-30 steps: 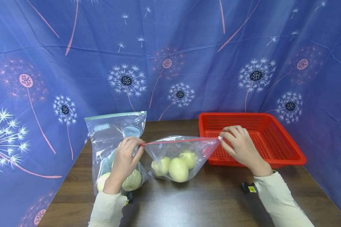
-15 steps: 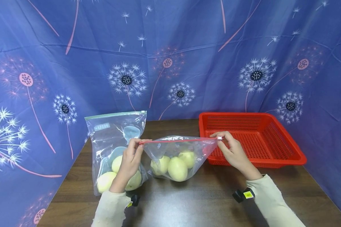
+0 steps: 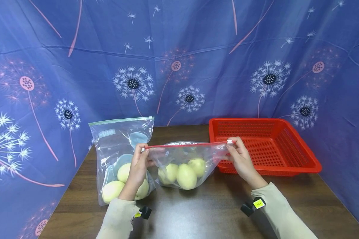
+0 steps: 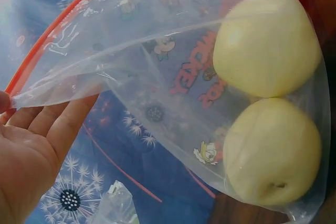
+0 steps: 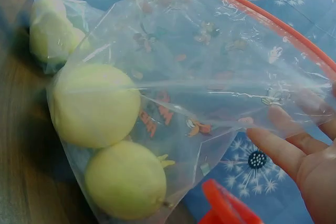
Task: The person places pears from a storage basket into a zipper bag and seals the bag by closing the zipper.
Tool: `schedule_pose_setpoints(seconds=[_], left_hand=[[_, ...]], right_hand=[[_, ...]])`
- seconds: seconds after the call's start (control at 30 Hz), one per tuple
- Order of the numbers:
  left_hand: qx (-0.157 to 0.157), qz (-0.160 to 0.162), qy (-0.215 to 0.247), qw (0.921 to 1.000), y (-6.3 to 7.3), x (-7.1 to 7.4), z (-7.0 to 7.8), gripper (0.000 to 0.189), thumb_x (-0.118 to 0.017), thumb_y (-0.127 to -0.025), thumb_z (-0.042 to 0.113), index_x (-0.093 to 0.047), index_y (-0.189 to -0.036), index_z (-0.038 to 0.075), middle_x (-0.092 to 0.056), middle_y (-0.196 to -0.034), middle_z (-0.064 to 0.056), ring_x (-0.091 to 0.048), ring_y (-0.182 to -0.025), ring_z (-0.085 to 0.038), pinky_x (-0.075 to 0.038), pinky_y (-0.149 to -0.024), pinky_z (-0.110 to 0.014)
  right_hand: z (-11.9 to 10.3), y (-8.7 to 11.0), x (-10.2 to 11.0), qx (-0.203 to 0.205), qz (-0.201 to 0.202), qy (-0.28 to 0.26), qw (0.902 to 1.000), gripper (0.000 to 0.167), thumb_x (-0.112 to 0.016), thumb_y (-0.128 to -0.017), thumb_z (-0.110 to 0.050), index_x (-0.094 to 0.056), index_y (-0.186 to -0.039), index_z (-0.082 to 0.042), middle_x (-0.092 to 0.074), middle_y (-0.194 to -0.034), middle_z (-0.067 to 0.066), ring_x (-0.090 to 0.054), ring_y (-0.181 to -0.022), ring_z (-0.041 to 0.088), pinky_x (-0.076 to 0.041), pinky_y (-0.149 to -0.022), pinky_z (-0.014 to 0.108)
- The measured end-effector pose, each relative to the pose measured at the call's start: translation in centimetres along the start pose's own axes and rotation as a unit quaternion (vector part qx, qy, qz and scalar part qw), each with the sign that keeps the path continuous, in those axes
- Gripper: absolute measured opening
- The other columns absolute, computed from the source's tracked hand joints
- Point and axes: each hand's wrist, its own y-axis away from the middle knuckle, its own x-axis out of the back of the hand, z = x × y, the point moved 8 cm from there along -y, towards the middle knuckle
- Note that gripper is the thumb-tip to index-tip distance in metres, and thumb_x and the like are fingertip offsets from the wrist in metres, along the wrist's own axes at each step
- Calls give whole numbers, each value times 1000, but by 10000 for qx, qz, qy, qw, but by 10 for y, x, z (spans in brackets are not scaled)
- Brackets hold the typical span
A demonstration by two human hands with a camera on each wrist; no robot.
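A clear zip bag point(image 3: 173, 154) with a red top strip point(image 3: 185, 144) stands at the table's middle, holding pale yellow-green pears point(image 3: 186, 176). My left hand point(image 3: 138, 169) pinches the strip's left end between thumb and fingers. At the other end my right hand point(image 3: 242, 161) pinches the strip beside a white slider point(image 3: 229, 142). The strip is stretched nearly straight between the hands. Through the film in the left wrist view, red lettering and cartoon figures show beside a pear point(image 4: 273, 150). Fingers point(image 5: 278, 150) of the right hand lie against the bag's side in the right wrist view.
Left of the bag, a second clear zip bag point(image 3: 121, 141) with a green strip holds several pears point(image 3: 112, 191). A red perforated basket point(image 3: 306, 157) stands at the right back. The wooden table point(image 3: 194, 215) meets a blue dandelion-print cloth point(image 3: 221, 93) behind.
My right hand has moved left and inward, its fingers now around the strip's end. The left hand has shifted its grip at its end, and the strip has risen slightly.
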Motion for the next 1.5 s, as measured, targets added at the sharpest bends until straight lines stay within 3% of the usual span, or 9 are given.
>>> schedule_pose_setpoints(seconds=[0.13, 0.3, 0.43, 0.53, 0.7, 0.8, 1.0, 1.2, 1.5], left_hand=[[-47, 38, 206, 9998, -4, 2, 4, 8, -33, -106, 13, -41, -106, 17, -74, -95, 6, -71, -80, -12, -57, -63, -27], [16, -58, 174, 9998, -7, 4, 11, 9, -33, -107, 15, -41, -105, 19, -75, -95, 6, -71, -80, -12, -57, -61, -28], [223, -222, 255, 9992, -9, 4, 17, 10, -33, -107, 17, -43, -104, 19, -75, -92, 4, -72, -79, -14, -59, -60, -34], [572, -355, 388, 9970, -12, 5, 18, 11, -34, -107, 17, -44, -102, 17, -75, -90, 0, -73, -78, -17, -59, -58, -40], [1552, -466, 630, 9848, -17, 8, 3, 14, -31, -107, 15, -43, -100, 16, -75, -86, -4, -73, -77, -20, -59, -58, -41], [1933, -502, 791, 9767, -20, 9, -6, 15, -28, -108, 15, -41, -100, 15, -74, -87, -6, -73, -77, -21, -60, -61, -44], [2288, -450, 895, 9683, -37, 17, -22, 17, -27, -110, 19, -40, -99, 14, -74, -89, -8, -73, -78, -23, -59, -62, -48], [2606, -424, 860, 9607, -56, 25, -40, 18, -28, -110, 21, -41, -98, 15, -74, -90, -6, -73, -78, -22, -59, -65, -48], [2847, -82, 601, 9567, -76, 34, -62, 14, -31, -110, 23, -37, -100, 14, -73, -87, -7, -72, -74, -22, -60, -66, -46]], right_hand=[[-4, -4, -4, -23, -195, -274, 9994, 17, -42, -104, 0, -51, -110, -13, -64, -96, 1, -68, -87, 12, -60, -68, 33], [-15, -6, -11, -91, -506, -634, 9967, 18, -39, -105, 0, -50, -110, -13, -65, -94, 1, -68, -85, 12, -60, -65, 34], [-20, -7, -16, -277, -767, -1003, 9916, 23, -36, -106, 1, -51, -112, -15, -65, -94, 2, -68, -84, 13, -60, -63, 34], [-17, -7, -18, -692, -863, -1218, 9864, 21, -35, -106, -2, -50, -111, -16, -65, -98, 3, -69, -86, 16, -60, -64, 39], [1, -6, -18, -1783, -791, -1382, 9710, 15, -35, -107, -6, -47, -109, -14, -64, -100, 6, -70, -88, 22, -58, -68, 50], [12, -7, -16, -2207, -670, -1347, 9637, 12, -35, -108, -8, -45, -107, -14, -64, -98, 7, -71, -86, 24, -57, -69, 52], [29, -22, -11, -2744, -336, -1231, 9531, 5, -38, -108, -12, -42, -104, -13, -65, -97, 8, -71, -84, 26, -58, -70, 52], [46, -39, -7, -3083, -328, -1415, 9401, 7, -41, -108, -15, -40, -101, -13, -65, -99, 6, -69, -85, 24, -59, -70, 48], [68, -55, 2, -3525, -153, -1664, 9208, 11, -29, -109, -15, -39, -104, -15, -67, -96, 5, -70, -82, 24, -60, -66, 44]])
